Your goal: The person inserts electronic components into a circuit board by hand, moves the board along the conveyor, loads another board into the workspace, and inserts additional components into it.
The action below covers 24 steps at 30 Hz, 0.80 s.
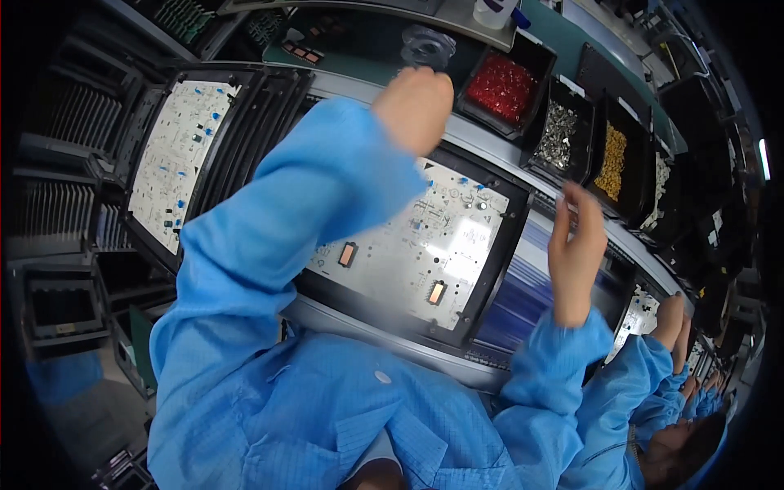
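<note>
A white circuit board in a black frame lies before me, with small blue parts and two black parts with copper-coloured tops on it. My left hand reaches over its far edge, fingers curled, close to a clear plastic ring-shaped item; what it holds is hidden. My right hand is raised right of the board near the parts bins, thumb and fingertips drawn close together and slightly blurred. Anything between them is too small to make out.
Black bins hold red parts, silver metal parts, yellow parts and pale parts. Another framed board stands left. Copper-topped parts lie on the green bench. A co-worker's sleeve is close at right.
</note>
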Each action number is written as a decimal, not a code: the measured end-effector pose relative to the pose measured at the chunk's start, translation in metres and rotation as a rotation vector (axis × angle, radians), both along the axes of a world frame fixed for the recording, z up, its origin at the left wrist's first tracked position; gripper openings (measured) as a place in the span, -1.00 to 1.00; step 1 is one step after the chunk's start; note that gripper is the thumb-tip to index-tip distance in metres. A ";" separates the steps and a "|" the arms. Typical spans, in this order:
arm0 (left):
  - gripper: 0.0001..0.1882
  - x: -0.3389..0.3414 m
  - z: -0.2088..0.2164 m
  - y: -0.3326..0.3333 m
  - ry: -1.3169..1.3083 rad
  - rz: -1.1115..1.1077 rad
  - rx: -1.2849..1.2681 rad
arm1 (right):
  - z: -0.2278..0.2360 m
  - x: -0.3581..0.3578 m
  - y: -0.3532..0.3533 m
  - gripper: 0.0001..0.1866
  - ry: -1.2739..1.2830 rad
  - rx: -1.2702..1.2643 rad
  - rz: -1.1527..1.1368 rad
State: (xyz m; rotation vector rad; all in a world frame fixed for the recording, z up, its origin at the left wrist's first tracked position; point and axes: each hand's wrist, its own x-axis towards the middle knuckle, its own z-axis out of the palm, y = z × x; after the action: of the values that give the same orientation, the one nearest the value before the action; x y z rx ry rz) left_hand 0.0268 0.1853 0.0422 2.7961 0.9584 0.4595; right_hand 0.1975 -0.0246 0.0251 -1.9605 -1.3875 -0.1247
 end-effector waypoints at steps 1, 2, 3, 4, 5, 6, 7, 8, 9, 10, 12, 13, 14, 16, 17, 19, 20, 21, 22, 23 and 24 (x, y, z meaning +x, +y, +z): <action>-0.80 0.011 -0.007 0.013 -0.013 0.090 0.004 | 0.002 0.015 0.023 -0.76 -0.196 -0.009 -0.001; -0.79 0.023 -0.014 0.023 -0.025 0.165 0.009 | 0.000 0.029 0.041 -0.74 -0.390 -0.018 -0.019; -0.79 0.027 -0.017 0.033 -0.035 0.160 0.019 | -0.008 0.043 0.058 -0.73 -0.377 -0.066 -0.028; -0.78 0.028 -0.021 0.043 -0.004 0.193 0.032 | -0.018 0.052 0.073 -0.71 -0.358 -0.119 -0.035; -0.77 0.030 -0.024 0.049 0.025 0.222 0.039 | -0.022 0.058 0.082 -0.71 -0.365 -0.119 -0.043; -0.77 0.031 -0.029 0.056 0.016 0.213 0.038 | -0.026 0.064 0.090 -0.75 -0.350 -0.240 -0.075; -0.76 0.024 -0.036 0.066 -0.048 0.265 -0.008 | -0.030 0.067 0.098 -0.79 -0.328 -0.359 -0.094; -0.76 0.021 -0.036 0.069 -0.114 0.304 -0.060 | -0.032 0.069 0.101 -0.79 -0.331 -0.364 -0.102; -0.81 0.015 -0.039 0.068 -0.148 0.271 -0.051 | -0.033 0.072 0.103 -0.82 -0.257 -0.333 -0.107; -0.81 0.014 -0.037 0.062 -0.149 0.263 -0.056 | -0.036 0.072 0.104 -0.85 -0.179 -0.300 -0.110; -0.85 0.009 -0.031 0.050 -0.189 0.185 -0.065 | -0.040 0.072 0.106 -0.90 -0.190 -0.238 -0.097; -0.87 0.010 -0.029 0.041 -0.228 0.120 -0.049 | -0.040 0.070 0.108 -0.89 -0.164 -0.216 -0.099; -0.87 0.013 -0.025 0.037 -0.226 0.124 -0.053 | -0.040 0.069 0.109 -0.88 -0.138 -0.193 -0.099; -0.86 0.016 -0.018 0.033 -0.171 0.145 -0.056 | -0.040 0.066 0.111 -0.89 -0.152 -0.154 -0.122; -0.85 0.015 -0.017 0.038 -0.119 0.214 -0.054 | -0.039 0.064 0.111 -0.89 -0.167 -0.111 -0.149; -0.85 0.008 -0.017 0.060 -0.057 0.346 -0.066 | -0.039 0.066 0.106 -0.87 -0.158 -0.087 -0.163; -0.85 0.003 -0.018 0.074 -0.001 0.457 -0.087 | -0.040 0.067 0.103 -0.87 -0.170 -0.051 -0.164; -0.85 -0.004 -0.023 0.091 0.003 0.461 -0.079 | -0.040 0.067 0.102 -0.84 -0.149 -0.017 -0.154; -0.84 -0.013 -0.035 0.108 -0.013 0.482 -0.056 | -0.038 0.067 0.101 -0.79 -0.161 0.006 -0.133; -0.83 -0.021 -0.040 0.116 -0.030 0.512 -0.033 | -0.038 0.066 0.103 -0.79 -0.141 -0.005 -0.130; -0.83 -0.026 -0.049 0.121 -0.023 0.524 -0.026 | -0.037 0.064 0.105 -0.78 -0.123 -0.018 -0.128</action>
State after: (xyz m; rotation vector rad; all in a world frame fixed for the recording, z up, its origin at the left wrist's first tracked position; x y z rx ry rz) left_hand 0.0005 0.3064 -0.0065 2.4831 1.6803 0.5300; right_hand 0.2615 0.0806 -0.0124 -2.0870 -1.3433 -0.2982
